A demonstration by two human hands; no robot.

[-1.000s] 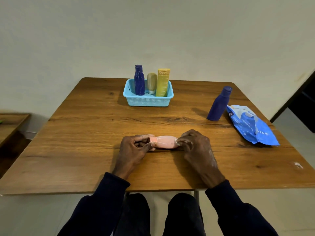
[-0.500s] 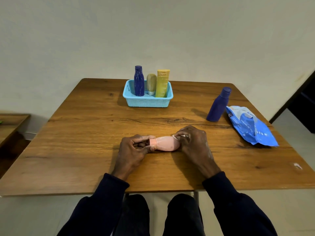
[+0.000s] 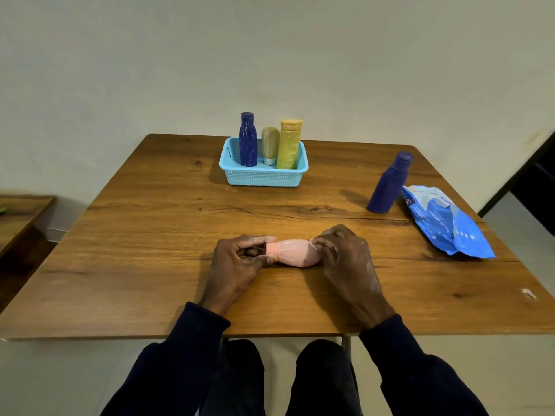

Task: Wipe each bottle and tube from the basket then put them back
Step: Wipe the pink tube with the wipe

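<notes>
A pink bottle (image 3: pixel 295 252) lies on its side on the wooden table (image 3: pixel 150 250), near the front edge. My left hand (image 3: pixel 237 265) pinches its cap end between thumb and fingers. My right hand (image 3: pixel 345 259) curls over the bottle's base end, and a sliver of white wipe (image 3: pixel 312 241) shows at its fingertips. At the back stands a light-blue basket (image 3: pixel 264 177) holding a dark blue bottle (image 3: pixel 248 139), a beige tube (image 3: pixel 270 144) and a yellow tube (image 3: pixel 289 144).
A second dark blue bottle (image 3: pixel 389 183) stands upright on the table at the right. Just beside it lies a blue wet-wipes pack (image 3: pixel 444 223) near the right edge. A low wooden surface (image 3: pixel 18 214) sits off to the left of the table.
The pink bottle has turned slightly between my hands. My right hand has shifted a little along the bottle's base end. The basket, the blue bottle and the wipes pack have not moved.
</notes>
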